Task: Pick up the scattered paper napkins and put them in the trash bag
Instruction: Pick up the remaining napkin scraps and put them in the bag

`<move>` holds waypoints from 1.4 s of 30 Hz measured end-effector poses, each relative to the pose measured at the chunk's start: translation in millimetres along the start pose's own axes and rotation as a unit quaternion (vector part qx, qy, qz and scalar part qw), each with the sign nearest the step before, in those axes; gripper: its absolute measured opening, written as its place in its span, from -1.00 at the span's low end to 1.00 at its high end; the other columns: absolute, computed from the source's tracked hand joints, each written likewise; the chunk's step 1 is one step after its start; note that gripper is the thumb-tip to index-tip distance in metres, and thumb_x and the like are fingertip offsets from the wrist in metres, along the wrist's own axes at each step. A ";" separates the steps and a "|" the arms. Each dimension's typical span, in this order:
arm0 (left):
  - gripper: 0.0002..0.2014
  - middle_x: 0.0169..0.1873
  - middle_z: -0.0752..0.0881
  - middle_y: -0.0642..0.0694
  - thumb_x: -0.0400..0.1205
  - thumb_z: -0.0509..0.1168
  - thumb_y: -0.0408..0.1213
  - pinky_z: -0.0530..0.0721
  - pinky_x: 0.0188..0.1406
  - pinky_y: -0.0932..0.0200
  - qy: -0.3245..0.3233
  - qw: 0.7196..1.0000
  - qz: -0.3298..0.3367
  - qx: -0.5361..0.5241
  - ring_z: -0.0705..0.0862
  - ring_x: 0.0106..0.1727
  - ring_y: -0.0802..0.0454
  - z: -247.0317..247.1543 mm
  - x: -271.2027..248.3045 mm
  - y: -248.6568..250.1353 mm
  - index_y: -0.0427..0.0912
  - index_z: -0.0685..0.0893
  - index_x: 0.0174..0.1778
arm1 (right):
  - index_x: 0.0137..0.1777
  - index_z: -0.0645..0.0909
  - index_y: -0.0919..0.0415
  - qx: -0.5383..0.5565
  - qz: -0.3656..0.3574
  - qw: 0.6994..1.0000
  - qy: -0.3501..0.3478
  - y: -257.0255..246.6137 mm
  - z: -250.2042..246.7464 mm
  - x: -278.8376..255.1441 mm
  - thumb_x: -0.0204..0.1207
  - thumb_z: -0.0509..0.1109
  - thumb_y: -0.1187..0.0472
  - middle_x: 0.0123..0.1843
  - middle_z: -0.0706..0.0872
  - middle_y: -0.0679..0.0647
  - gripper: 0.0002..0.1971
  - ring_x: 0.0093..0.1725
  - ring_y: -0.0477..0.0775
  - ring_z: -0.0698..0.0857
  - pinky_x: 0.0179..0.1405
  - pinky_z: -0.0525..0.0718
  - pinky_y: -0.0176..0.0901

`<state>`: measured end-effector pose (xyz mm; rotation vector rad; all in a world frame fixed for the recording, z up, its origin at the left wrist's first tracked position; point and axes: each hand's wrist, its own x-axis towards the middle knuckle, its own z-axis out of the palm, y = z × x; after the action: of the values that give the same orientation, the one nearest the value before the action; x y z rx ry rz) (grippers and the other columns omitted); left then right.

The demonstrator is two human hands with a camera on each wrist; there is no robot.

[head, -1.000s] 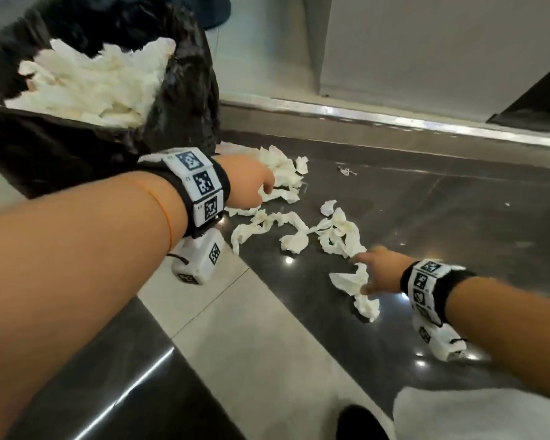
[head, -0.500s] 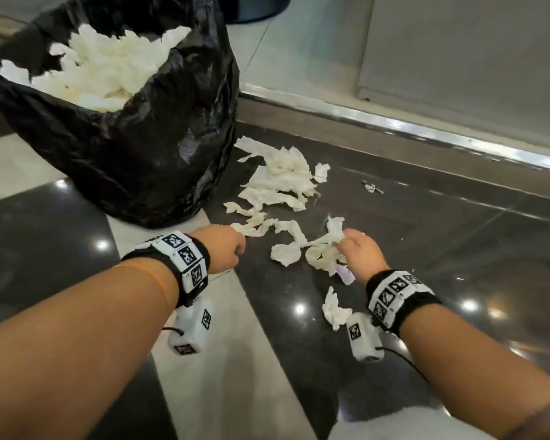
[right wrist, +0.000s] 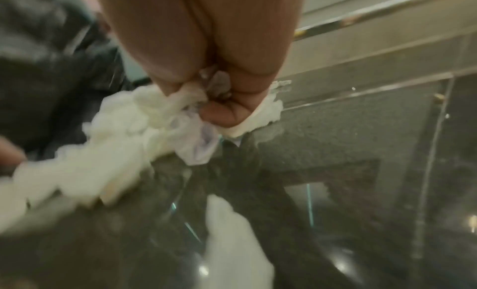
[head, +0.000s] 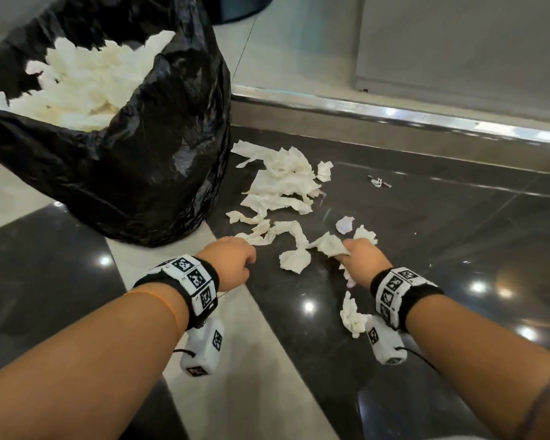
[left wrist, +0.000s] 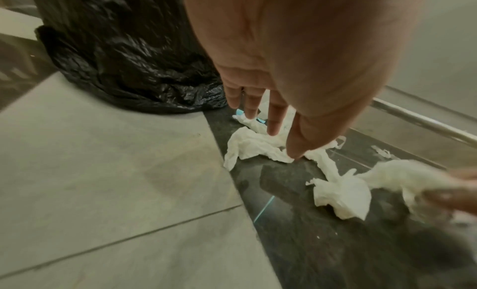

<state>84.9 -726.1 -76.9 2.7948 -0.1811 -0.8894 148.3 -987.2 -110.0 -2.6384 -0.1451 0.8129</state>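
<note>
Since half a second ago my left hand (head: 232,260) went forward from the pale tile to the near edge of the scattered napkins (head: 280,188), and my right hand (head: 364,258) moved only a little. On the left wrist view the left fingers (left wrist: 275,118) are straight and spread, the tips touching a crumpled napkin (left wrist: 251,145) on the dark floor (head: 426,236); they grip nothing. My right hand is closed in a fist around a bunch of napkins (right wrist: 185,118), and white paper sticks out on both sides of the fist. One loose napkin (head: 294,260) lies between my two hands, one more napkin (head: 353,315) lies just beside my right wrist. Most of the napkins are in a heap on the dark floor, just beside the foot of the black trash bag (head: 124,173). This bag stands upright on the floor with its mouth open, and it is filled almost to the rim with white napkins (head: 86,81).
</note>
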 end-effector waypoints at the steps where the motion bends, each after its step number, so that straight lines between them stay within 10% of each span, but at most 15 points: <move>1: -0.70 0.22 0.62 -0.08 0.51 0.26 -0.24 0.57 0.28 -0.06 0.008 1.000 -0.001 -0.004 0.54 0.25 -0.12 1.2 4.4 1.2 -0.04 0.60 0.17 | -0.01 0.60 0.31 0.051 -0.003 0.999 0.017 -2.2 -6.6 -1.7 0.61 0.24 0.11 -0.07 0.63 0.23 -0.76 -0.04 0.31 0.71 -0.07 0.68 0.02; 9: -0.61 0.26 0.51 -0.13 0.52 0.31 -0.13 0.55 0.29 -0.13 0.034 0.993 0.114 -0.006 0.48 0.30 -0.17 27.2 19.2 68.1 -0.10 0.49 0.26 | -0.15 0.61 0.51 0.278 0.009 0.956 0.090 -17.6 -47.0 -35.4 0.52 0.36 0.05 -0.34 0.58 0.22 -0.59 -0.33 0.12 0.55 -0.27 0.47 -0.08; 12: -0.55 0.31 0.49 -0.20 0.47 0.36 -0.20 0.58 0.22 -0.20 0.038 0.967 0.246 0.047 0.48 0.26 -0.24 48.9 19.0 108.5 -0.10 0.51 0.29 | -0.29 0.61 0.28 0.308 0.030 0.947 0.087 -10.9 -56.4 -46.9 0.44 0.48 0.07 -0.38 0.64 0.12 -0.74 -0.43 0.04 0.59 -0.44 0.52 -0.25; 18: -0.27 0.67 -0.22 -0.05 0.60 0.29 -0.26 0.15 0.57 -0.38 -0.135 0.930 0.278 0.199 -0.11 0.63 -0.42 81.1 34.5 163.0 0.29 0.05 0.57 | -0.15 0.59 0.13 0.281 -0.021 0.954 0.101 1.6 -74.2 -68.3 0.47 0.46 0.23 -0.23 0.64 0.04 -0.92 -0.27 -0.03 0.59 -0.20 0.56 -0.17; 25: -0.68 0.23 0.55 -0.30 0.59 0.21 -0.33 0.58 0.14 -0.19 -0.076 0.945 0.268 0.170 0.53 0.23 -0.31 71.9 22.3 145.1 -0.28 0.51 0.27 | -0.10 0.59 0.29 0.383 0.061 0.918 0.078 34.0 -61.3 -70.8 0.41 0.49 -0.07 -0.26 0.68 0.26 -0.62 -0.48 0.18 0.63 -0.61 0.49 -0.21; 28: -0.69 0.00 0.67 -0.26 0.55 0.18 -0.12 0.64 -0.02 -0.10 -0.004 0.956 0.269 0.116 0.62 0.04 -0.28 50.8 9.7 128.3 -0.25 0.64 0.04 | 0.22 0.48 0.12 0.067 0.155 0.984 0.061 59.5 -42.3 -71.3 0.28 0.49 -0.28 0.21 0.57 0.27 -0.36 0.09 0.31 0.69 -0.26 0.66 -0.08; 32: -0.63 -0.03 0.75 -0.28 0.71 0.04 -0.13 0.61 -0.05 -0.06 0.020 0.964 0.221 0.146 0.68 0.03 -0.31 32.7 7.5 105.4 -0.28 0.70 0.01 | 0.52 0.12 0.08 -0.162 0.239 0.954 -0.087 89.0 -7.2 -74.0 0.22 0.56 -0.22 0.36 0.44 0.32 -0.02 0.28 0.32 0.60 0.18 0.61 0.00; 37: -0.73 0.02 0.66 -0.32 0.73 0.02 -0.13 0.52 -0.24 -0.06 0.040 0.985 0.151 0.072 0.66 -0.08 -0.32 32.5 11.5 73.3 -0.25 0.46 0.13 | 0.24 0.51 0.19 -0.227 0.134 0.956 -0.125 79.1 -2.0 -54.0 0.63 0.16 0.25 0.26 0.69 0.17 -0.77 0.32 0.16 0.64 0.28 0.52 -0.14; 42: -0.69 0.15 0.42 -0.25 0.60 0.19 -0.27 0.50 -0.34 0.01 0.093 0.990 0.103 0.031 0.57 -0.21 -0.22 22.1 21.8 53.1 -0.05 0.32 0.24 | -0.44 0.50 0.10 0.101 0.109 0.987 -0.053 29.6 -19.6 -35.8 0.43 0.28 0.22 -0.35 0.64 0.09 -0.79 -0.31 0.13 0.64 -0.28 0.50 -0.11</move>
<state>86.9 -785.0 -94.5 2.8300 -0.4640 -0.5818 129.3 -1028.2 -87.6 -2.4473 0.1916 0.9830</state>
